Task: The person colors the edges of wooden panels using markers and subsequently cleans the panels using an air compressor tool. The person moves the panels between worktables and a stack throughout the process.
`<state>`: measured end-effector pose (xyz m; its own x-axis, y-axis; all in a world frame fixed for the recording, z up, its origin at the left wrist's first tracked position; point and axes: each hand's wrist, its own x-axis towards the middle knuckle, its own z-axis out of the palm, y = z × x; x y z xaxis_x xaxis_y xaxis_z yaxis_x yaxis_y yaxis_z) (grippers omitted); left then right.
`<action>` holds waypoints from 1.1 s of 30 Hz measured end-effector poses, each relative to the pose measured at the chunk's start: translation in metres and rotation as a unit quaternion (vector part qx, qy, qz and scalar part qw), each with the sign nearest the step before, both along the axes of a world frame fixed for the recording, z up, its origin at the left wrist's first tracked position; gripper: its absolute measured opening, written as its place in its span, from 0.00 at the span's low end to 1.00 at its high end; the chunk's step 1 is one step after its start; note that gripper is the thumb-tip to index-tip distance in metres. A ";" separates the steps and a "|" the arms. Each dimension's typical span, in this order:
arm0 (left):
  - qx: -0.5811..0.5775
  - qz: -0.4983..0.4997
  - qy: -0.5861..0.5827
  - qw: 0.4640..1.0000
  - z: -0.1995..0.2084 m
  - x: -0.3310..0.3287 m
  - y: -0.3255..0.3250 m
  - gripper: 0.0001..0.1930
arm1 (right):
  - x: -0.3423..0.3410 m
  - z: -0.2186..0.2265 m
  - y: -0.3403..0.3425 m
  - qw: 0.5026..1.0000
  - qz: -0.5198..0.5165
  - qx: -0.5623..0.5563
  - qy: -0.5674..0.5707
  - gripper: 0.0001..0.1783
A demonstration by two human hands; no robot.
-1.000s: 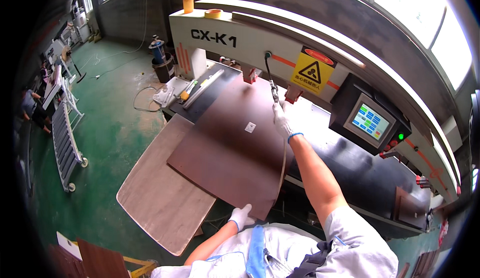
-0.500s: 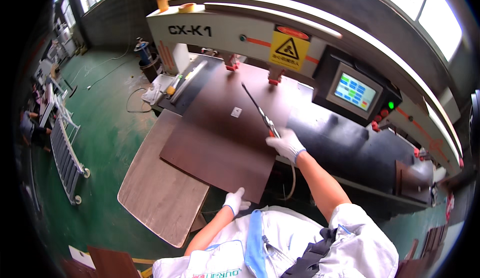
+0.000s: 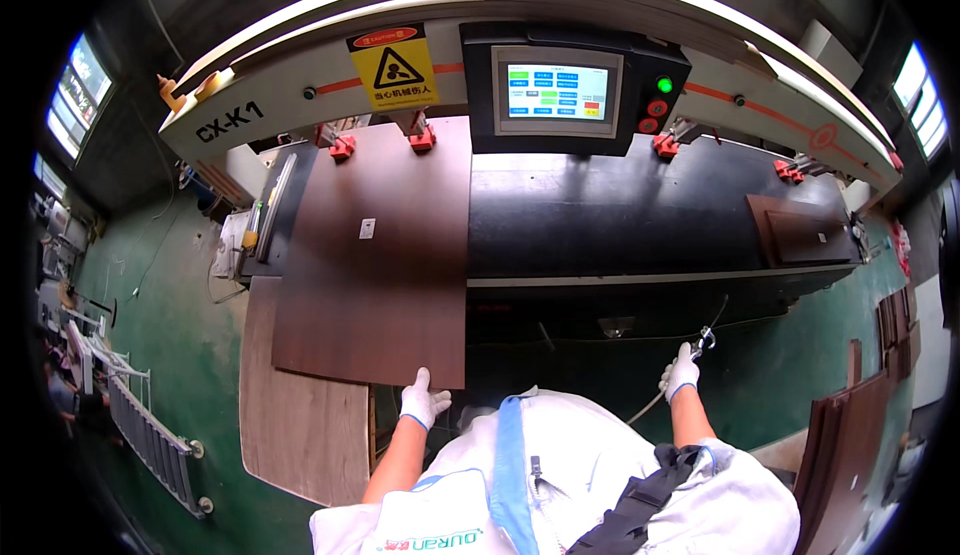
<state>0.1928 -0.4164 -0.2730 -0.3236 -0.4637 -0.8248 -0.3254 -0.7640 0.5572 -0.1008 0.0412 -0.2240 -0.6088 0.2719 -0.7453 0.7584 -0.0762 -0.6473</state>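
A dark brown wood-grain panel point(image 3: 380, 285) with a small white label lies partly on the machine's bed and juts toward me over a lighter wooden board. At its near right corner is my left hand point(image 3: 425, 401), in a white glove, thumb stretched up over the edge and fingers apart from it. Out to the right, away from the panel, my gloved right hand point(image 3: 681, 373) is closed around an air blow gun point(image 3: 705, 341). The gun's thin nozzle points up toward the bed, and a pale hose point(image 3: 647, 408) trails from it.
The machine's beam carries a control screen point(image 3: 556, 92) and red-tipped clamps point(image 3: 422, 138) over a black bed point(image 3: 600, 210). Small brown panels point(image 3: 800, 233) lie at the bed's right. A light wooden board point(image 3: 310, 425) sits at left; brown panels point(image 3: 840, 435) stand at right.
My right hand has brought the blow gun from over the panel out to the right, lower down. My left hand stays by the panel's near corner. The view has turned right.
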 end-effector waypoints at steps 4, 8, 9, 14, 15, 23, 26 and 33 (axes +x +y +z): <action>0.002 0.016 0.006 1.000 -0.006 0.000 0.001 0.31 | 0.034 0.028 -0.053 0.700 0.617 0.251 0.259 0.23; -0.011 0.060 0.010 0.998 0.000 0.000 0.011 0.28 | 0.063 0.051 -0.127 0.448 0.808 0.307 0.230 0.22; -0.016 0.057 0.020 0.998 0.005 -0.003 0.016 0.26 | 0.054 0.035 -0.135 0.522 0.770 0.280 0.238 0.25; 0.025 0.152 0.100 0.983 0.015 0.034 0.046 0.16 | 0.047 0.039 -0.196 0.389 0.848 0.265 0.243 0.26; 0.010 0.169 0.090 0.981 0.025 0.040 0.048 0.16 | 0.044 0.028 -0.202 0.382 0.839 0.262 0.284 0.25; -0.486 0.011 -0.386 0.784 0.033 0.227 0.053 0.30 | 0.108 0.057 -0.342 0.570 0.820 -0.002 -0.046 0.23; -0.399 -0.145 -0.484 0.765 0.029 0.291 0.070 0.52 | 0.142 0.053 -0.391 0.635 0.769 -0.063 -0.043 0.16; -0.398 -0.300 -0.511 0.700 0.028 0.320 0.070 0.57 | 0.128 -0.017 -0.427 0.752 0.605 -0.226 -0.134 0.27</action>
